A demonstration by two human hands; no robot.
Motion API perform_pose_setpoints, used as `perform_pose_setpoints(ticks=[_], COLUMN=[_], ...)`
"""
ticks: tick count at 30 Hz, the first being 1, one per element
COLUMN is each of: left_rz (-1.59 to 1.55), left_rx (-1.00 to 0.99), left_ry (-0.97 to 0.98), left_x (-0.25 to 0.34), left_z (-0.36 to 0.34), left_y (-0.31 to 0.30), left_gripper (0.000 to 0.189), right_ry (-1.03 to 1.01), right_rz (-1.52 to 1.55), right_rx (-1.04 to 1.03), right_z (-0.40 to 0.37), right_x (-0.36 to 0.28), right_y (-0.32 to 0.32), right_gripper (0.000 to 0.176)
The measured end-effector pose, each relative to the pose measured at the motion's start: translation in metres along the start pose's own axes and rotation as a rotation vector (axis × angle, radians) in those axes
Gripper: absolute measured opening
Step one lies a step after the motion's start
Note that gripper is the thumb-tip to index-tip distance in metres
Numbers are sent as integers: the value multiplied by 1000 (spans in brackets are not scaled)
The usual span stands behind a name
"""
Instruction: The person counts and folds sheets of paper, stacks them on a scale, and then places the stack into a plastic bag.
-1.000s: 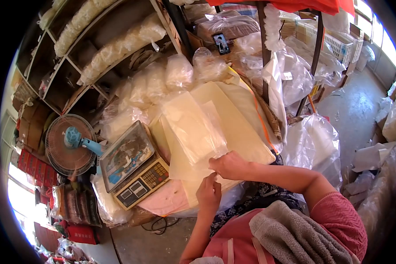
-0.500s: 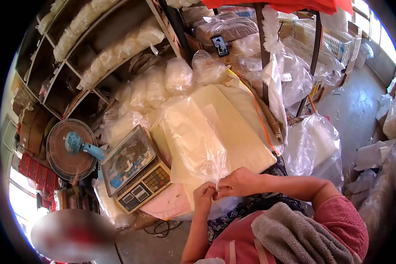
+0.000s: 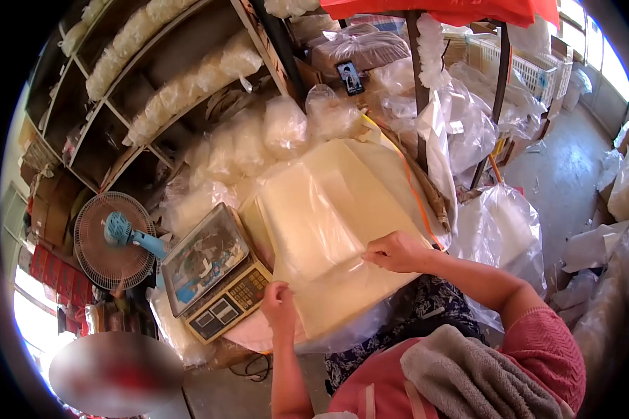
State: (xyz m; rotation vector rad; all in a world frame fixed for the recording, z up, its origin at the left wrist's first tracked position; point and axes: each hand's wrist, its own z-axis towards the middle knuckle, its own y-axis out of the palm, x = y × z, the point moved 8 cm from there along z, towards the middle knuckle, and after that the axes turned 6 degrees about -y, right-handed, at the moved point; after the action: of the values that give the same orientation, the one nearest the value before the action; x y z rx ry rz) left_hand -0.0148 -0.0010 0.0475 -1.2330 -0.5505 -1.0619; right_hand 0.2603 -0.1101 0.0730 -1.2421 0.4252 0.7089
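Observation:
A clear plastic bag (image 3: 313, 220) lies spread flat over cream-coloured sheets (image 3: 391, 202), with its near edge stretched between my hands. My right hand (image 3: 397, 252) pinches that edge at its right corner. At the left corner my left hand (image 3: 279, 302) is closed, its fingertips on the film beside the scale. What the bag holds is hard to make out; it looks pale and flat. A digital scale (image 3: 232, 307) with a worn metal pan stands just left of my left hand.
Several filled clear bags (image 3: 285, 126) line the back of the table. A blue fan (image 3: 117, 230) stands left of the scale, below shelves (image 3: 136, 87) stacked with bags. A phone (image 3: 350, 77) stands at the back. Another large bag (image 3: 500, 234) sits to the right.
My hands have moved apart from the gathered bag mouth, the left one leftward and the right one up and rightward. The bunched film is now pulled out wide and flat.

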Motion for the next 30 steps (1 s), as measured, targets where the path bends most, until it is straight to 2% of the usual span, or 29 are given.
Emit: perform_pose_setpoints(ticks=[3,4,6,7,9,11,13,14,17,18,20,23,24,27,28,30], left_rz=[-112,-183,-290,-343,-248,-133,-159,-171,75,109,44,-52,-83,-114,-131,-171], left_rx=[-26,-90,-158,-192,-316,-452,-297,-219,-274,-349,-343,-335,-315,-399,-411,-443], left_ry=[-132,-193,-195,-194,33,312,279,262,340,174,100,-13,-55,-153,-138,-101], left_x=[4,3,42,57,88,129,141,142,115,96,91,79,74,65,67,72], left_z=[-9,-14,-28,-36,-50,-65,-57,-54,-48,-45,-42,-38,-36,-37,-37,-38], left_y=[-13,-10,-4,2,15,28,31,29,46,50,50,55,55,62,61,60], left_gripper=[11,11,11,11,11,13,16,17,19,15,11,9,9,9,9,10], right_ry=[-177,-252,-419,-411,-393,-499,-572,-541,-552,-382,-38,-41,-121,-574,-572,-480], right_rz=[217,294,373,308,177,44,-12,-14,23,134,352,533,312,-229,-328,-291], right_rx=[65,60,68,71,78,98,78,72,62,18,-69,148,140,338,317,113], right_z=[-3,-5,-6,-4,-1,0,1,3,3,6,3,-2,-3,-8,-5,-1], right_x=[-34,-44,-60,-65,-77,-87,-83,-78,-78,-68,-49,-45,-55,-84,-89,-82], right_y=[-6,0,15,21,28,30,39,43,41,42,51,43,42,34,28,39], right_gripper=[17,17,18,20,25,28,26,18,19,20,23,30,22,17,19,15])
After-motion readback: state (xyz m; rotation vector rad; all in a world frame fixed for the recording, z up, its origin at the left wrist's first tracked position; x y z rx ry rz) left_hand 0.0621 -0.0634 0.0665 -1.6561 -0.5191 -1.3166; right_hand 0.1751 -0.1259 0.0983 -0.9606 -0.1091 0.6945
